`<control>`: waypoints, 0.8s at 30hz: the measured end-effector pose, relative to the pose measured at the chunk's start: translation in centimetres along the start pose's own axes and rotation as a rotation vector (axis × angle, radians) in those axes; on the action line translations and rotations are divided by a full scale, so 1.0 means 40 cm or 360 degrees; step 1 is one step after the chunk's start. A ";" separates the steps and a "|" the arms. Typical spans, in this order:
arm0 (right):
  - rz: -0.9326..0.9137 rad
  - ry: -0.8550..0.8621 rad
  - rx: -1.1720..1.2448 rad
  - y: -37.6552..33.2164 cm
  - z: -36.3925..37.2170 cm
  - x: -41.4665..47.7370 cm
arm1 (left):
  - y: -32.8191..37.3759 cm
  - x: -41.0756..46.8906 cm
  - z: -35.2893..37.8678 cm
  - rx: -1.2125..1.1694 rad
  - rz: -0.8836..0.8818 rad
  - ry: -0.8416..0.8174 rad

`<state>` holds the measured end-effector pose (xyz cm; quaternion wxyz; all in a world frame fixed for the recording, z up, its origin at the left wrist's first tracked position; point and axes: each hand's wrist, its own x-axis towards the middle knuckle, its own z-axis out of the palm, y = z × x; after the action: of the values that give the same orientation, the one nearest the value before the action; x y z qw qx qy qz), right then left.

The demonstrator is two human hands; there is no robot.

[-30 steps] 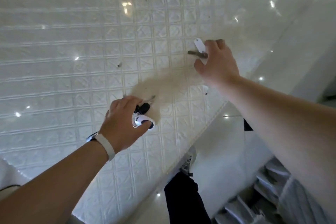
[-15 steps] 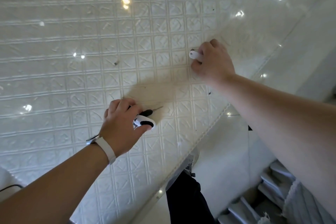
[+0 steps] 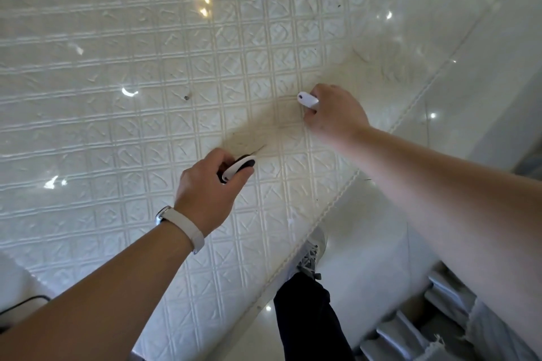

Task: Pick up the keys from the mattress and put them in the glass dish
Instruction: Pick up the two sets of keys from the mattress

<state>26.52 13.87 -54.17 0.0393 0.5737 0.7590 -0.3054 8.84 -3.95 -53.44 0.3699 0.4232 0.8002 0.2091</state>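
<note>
The left hand point(image 3: 209, 193) is closed around one bunch of keys point(image 3: 237, 168); the right hand point(image 3: 334, 114) grips a white fob point(image 3: 308, 99) just above the mattress point(image 3: 117, 126); no dish is visible; better to lift both straight up, fingers tight.

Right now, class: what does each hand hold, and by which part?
Left hand: black-and-white key fob, gripped around its body. Right hand: white key tag, gripped at one end.

Right hand point(image 3: 334, 113) closing fuller round white key fob point(image 3: 307, 99), its dark key no longer showing, left hand point(image 3: 209, 184) curling tighter over black-and-white keys point(image 3: 238, 168), blade tip barely peeking out.
</note>
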 end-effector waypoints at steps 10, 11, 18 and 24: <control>-0.0008 -0.0098 0.0302 -0.048 -0.013 -0.138 | 0.064 -0.025 -0.055 -0.0460 -0.0109 0.0095; 0.0028 -0.0088 0.0369 -0.057 -0.021 -0.159 | 0.076 -0.029 -0.067 -0.0482 -0.0094 0.0072; 0.0125 0.0035 0.0773 -0.184 -0.094 -0.299 | 0.169 -0.090 -0.190 -0.0655 0.0106 -0.0039; 0.0241 0.0261 0.1058 -0.356 -0.231 -0.416 | 0.249 -0.171 -0.387 -0.0674 0.0194 0.0001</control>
<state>22.12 2.28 -33.89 -0.1882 0.6323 0.5739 -0.4851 4.65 -4.46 -34.25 0.4368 0.3837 0.7114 0.3948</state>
